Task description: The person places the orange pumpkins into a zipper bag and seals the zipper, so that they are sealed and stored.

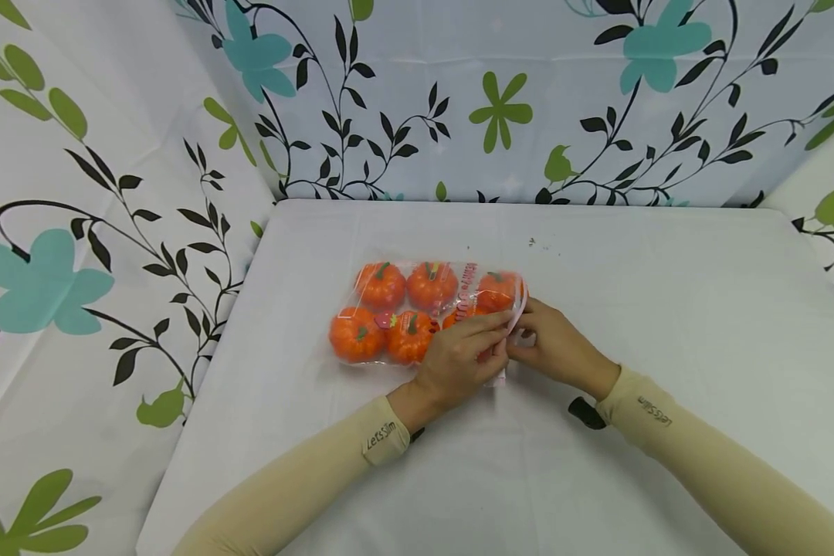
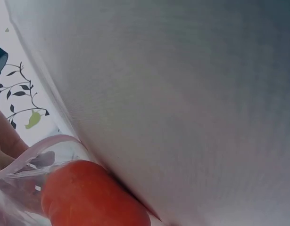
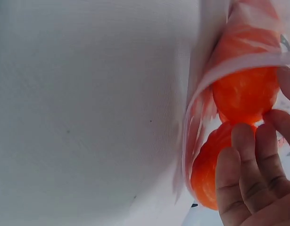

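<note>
A clear zip bag (image 1: pixel 389 364) with pink printing lies on the white table, holding several small orange pumpkins (image 1: pixel 381 287) with green stems. My left hand (image 1: pixel 455 361) lies over the bag's near right corner and grips the plastic beside the pinkish rim. From the right, my right hand (image 1: pixel 556 344) reaches to the bag's mouth, thumb and index finger apart. The right wrist view shows the rim (image 3: pixel 188 110) curving round the opening, with fairly straight fingers (image 3: pixel 246 162) in front of two pumpkins. A pumpkin (image 2: pixel 88 197) fills the bottom of the left wrist view.
The white table (image 1: pixel 667 309) stretches out on both sides of the bag, with small dark specks (image 1: pixel 532 242) behind it. A curtain (image 1: pixel 417 93) with a leaf and flower pattern hangs along the back and sides.
</note>
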The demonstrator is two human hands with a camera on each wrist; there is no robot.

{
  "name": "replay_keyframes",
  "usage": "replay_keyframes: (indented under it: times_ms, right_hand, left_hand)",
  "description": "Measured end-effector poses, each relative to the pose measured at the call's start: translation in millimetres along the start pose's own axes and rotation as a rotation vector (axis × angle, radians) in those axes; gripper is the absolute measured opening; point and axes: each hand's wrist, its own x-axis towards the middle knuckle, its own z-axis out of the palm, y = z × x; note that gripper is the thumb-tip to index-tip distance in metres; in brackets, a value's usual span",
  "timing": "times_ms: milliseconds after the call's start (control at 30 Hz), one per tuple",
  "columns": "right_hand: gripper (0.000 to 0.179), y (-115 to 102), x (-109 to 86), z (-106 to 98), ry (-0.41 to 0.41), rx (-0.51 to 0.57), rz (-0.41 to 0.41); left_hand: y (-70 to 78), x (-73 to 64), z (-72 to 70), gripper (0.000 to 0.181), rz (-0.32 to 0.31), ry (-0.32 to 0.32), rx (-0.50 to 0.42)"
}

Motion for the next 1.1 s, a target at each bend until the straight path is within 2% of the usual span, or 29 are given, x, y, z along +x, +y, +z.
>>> replay_keyframes:
  times_ms: [167, 233, 300, 400, 500, 600, 700, 800, 967, 1100]
  right_hand:
    - [0.020, -0.2, -3.4, -3.9, -0.019, 0.061, -0.001]
    - [0.018, 0.3, -5.3, -6.7, -0.001, 0.078, 0.000]
    - [0.016, 1.6, -7.7, -10.3, 0.060, 0.076, 0.024]
    - [0.016, 5.7, -11.8, -16.5, 0.202, 0.045, 0.106]
    - [0.030, 11.2, -15.3, -20.9, 0.278, 0.031, 0.217]
    - [0.050, 14.5, -18.0, -21.5, 0.223, 0.091, 0.311]
    - [0.062, 14.0, -18.5, -18.6, 0.136, 0.190, 0.360]
    - [0.067, 10.8, -16.7, -15.6, 0.095, 0.271, 0.363]
    - [0.068, 6.6, -13.2, -14.4, 0.082, 0.333, 0.344]
    - [0.069, 4.9, -12.3, -14.2, 0.068, 0.393, 0.365]
  left_hand:
    - [0.1, 0.6, -0.3, 0.023, 0.008, -0.003, 0.004]
    - [0.1, 1.2, 0.1, 0.022, 0.017, -0.001, 0.008]
    - [0.0, 1.8, 0.5, 0.021, 0.027, -0.002, 0.018]
    - [0.2, 2.6, 0.6, 0.019, 0.035, -0.004, 0.028]
    - [0.4, 2.8, 0.4, 0.018, 0.035, -0.008, 0.038]
    - [0.9, 3.3, -0.3, 0.018, 0.029, -0.015, 0.046]
    - [1.4, 4.8, -1.0, 0.019, 0.025, -0.020, 0.050]
    - [1.7, 6.7, -1.4, 0.020, 0.021, -0.023, 0.050]
    - [1.3, 9.0, -2.1, 0.022, 0.011, -0.043, 0.049]
    - [-0.3, 9.6, -2.4, 0.023, 0.011, -0.061, 0.047]
